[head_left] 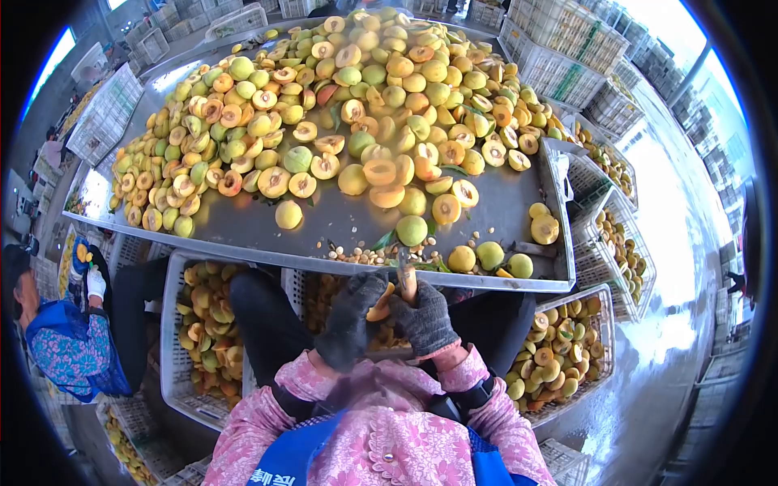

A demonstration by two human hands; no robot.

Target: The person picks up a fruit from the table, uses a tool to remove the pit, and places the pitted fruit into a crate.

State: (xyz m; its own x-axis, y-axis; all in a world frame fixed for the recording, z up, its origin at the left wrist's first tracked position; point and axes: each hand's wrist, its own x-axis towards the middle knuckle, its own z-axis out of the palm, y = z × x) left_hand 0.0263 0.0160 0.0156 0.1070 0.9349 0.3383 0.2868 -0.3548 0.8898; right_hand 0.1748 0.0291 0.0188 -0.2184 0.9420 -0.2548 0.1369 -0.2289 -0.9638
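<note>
At the table's near edge, my left hand (351,312), in a dark grey glove, has its fingers wrapped round a cut fruit half (380,303). Close to its right, my right hand (425,321), gloved too, grips the wooden handle (408,285) of a tool whose upper part rises over the edge. Just beyond both hands, small pale pits (361,254) lie on the metal table (300,243). A whole green-yellow fruit (412,231) sits above the tool. Behind it spreads a large heap of whole and halved yellow fruits (275,121).
Crates of fruit halves stand beside my legs, one on the left (172,356) and one on the right (609,344). More crates (600,259) line the table's right side. A co-worker (73,340) sits at far left. Stacked crates (567,40) rise behind.
</note>
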